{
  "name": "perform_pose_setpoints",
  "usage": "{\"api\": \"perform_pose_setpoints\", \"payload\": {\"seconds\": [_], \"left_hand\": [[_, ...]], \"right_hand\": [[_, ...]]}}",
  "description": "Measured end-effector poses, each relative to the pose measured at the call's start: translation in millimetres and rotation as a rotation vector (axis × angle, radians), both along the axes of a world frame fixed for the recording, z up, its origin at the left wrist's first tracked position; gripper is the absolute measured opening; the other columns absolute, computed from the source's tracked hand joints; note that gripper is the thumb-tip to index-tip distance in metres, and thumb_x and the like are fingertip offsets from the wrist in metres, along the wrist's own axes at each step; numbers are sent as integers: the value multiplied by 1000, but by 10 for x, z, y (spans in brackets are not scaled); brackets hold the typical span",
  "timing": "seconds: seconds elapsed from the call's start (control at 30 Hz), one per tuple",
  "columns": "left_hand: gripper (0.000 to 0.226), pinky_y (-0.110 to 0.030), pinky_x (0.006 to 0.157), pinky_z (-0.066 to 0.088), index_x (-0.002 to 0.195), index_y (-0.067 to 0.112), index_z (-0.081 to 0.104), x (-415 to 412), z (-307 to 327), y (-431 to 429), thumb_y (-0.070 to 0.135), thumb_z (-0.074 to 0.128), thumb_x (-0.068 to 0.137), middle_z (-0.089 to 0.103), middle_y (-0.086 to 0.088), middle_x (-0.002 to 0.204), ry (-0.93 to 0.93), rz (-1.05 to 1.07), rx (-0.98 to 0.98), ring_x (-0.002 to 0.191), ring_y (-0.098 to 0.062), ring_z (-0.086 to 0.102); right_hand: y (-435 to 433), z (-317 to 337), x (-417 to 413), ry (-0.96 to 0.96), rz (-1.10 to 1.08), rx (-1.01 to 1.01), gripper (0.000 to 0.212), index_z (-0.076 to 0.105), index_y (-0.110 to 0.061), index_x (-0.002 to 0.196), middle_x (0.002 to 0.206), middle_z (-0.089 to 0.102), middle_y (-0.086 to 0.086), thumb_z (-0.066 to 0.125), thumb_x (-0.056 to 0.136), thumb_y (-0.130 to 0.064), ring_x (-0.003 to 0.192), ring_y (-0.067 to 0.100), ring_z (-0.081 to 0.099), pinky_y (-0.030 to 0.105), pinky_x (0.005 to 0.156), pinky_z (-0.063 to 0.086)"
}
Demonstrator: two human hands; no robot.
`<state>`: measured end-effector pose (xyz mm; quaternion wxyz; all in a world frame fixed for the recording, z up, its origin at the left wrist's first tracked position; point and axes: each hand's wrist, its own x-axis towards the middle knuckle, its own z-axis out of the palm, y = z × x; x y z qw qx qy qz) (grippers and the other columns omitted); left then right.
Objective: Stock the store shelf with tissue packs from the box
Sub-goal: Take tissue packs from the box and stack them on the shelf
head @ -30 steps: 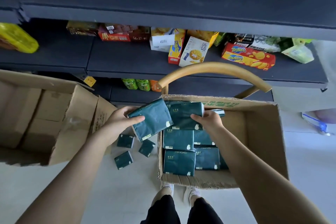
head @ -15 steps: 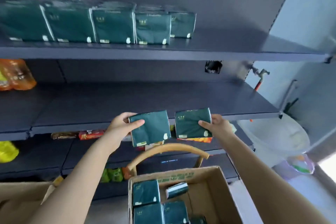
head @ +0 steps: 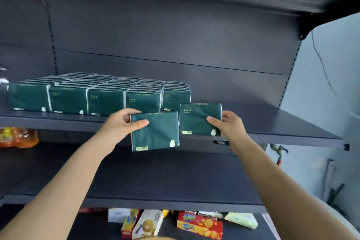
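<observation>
My left hand grips a dark green tissue pack by its left edge, held upright in front of the shelf's front lip. My right hand pinches a second green tissue pack by its right side; this one stands at the front edge of the dark shelf, just right of the stocked row. Several rows of matching green tissue packs fill the left part of that shelf. The box is out of view.
The shelf to the right of the stocked packs is bare metal up to its right end. An unstocked shelf lies below. Snack boxes sit on the lowest visible shelf, and an orange bag is at the far left.
Both hands have risen from the box to the upper shelf, each carrying a pack. The right pack now stands at the shelf's front edge; the view tilted upward.
</observation>
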<state>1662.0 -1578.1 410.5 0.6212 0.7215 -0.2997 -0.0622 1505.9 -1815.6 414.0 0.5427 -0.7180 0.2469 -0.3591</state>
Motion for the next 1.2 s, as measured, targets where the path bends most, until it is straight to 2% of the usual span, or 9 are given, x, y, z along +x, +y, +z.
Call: {"api": "perform_pose_setpoints", "payload": {"seconds": [0.13,0.3,0.43,0.53,0.63,0.8,0.97,1.07,1.2], "left_hand": [[25,0,55,39,95,26,59,95,124,-251,11,73,80,58,11,84,-42,59,-13,76,3,52],[25,-19,76,43,93,32,60,246,101,-374,20,76,78,63,-3,101,-58,129,76,94,-16,58],[25,-24,83,45,95,32,61,352,78,-414,22,75,78,63,-7,113,-63,162,110,107,-23,56],[27,-31,88,46,99,32,63,435,46,-439,24,76,77,64,-1,111,-75,163,146,106,-22,57],[30,-19,81,42,104,31,63,496,17,-471,26,75,78,62,9,111,-98,155,175,105,-12,55],[31,-26,92,42,105,33,62,550,-5,-522,29,75,78,60,12,113,-87,137,166,109,-7,53],[30,-24,88,40,104,34,62,498,56,-521,27,75,77,60,7,114,-96,132,164,102,-7,52],[32,-24,88,36,107,32,62,448,98,-508,27,75,78,58,8,117,-98,125,161,108,-7,49],[31,-23,89,35,106,34,62,356,123,-513,27,75,78,57,7,115,-94,102,132,108,-5,48]], "right_hand": [[-347,77,455,26,62,-73,29,59,-12,100,91,68,-1,76,79,-22,75,11,64,20,58,46],[-576,6,1029,56,84,-88,23,58,-15,94,92,64,1,74,80,-24,86,21,62,38,82,54],[-585,-22,1389,153,33,-192,34,53,-8,103,101,60,10,69,84,-31,89,25,59,30,68,43],[-586,-84,1588,198,9,-309,42,50,-6,115,116,56,11,66,86,-32,64,7,52,26,67,40],[-629,-131,1719,262,-1,-382,51,48,-5,127,126,49,9,63,88,-34,56,-3,40,24,73,38],[-672,-104,1785,325,-6,-374,43,56,-7,117,94,69,6,65,87,-36,64,6,49,27,71,44],[-583,61,1594,412,44,-306,24,55,-10,90,73,54,-1,57,91,-34,77,19,51,26,61,36],[-472,90,1349,267,11,-260,31,47,-11,79,75,51,1,49,94,-38,73,18,49,29,63,40],[-101,-93,941,-59,249,-30,49,55,-10,128,119,63,-2,61,89,-38,110,11,59,35,100,46]]}}
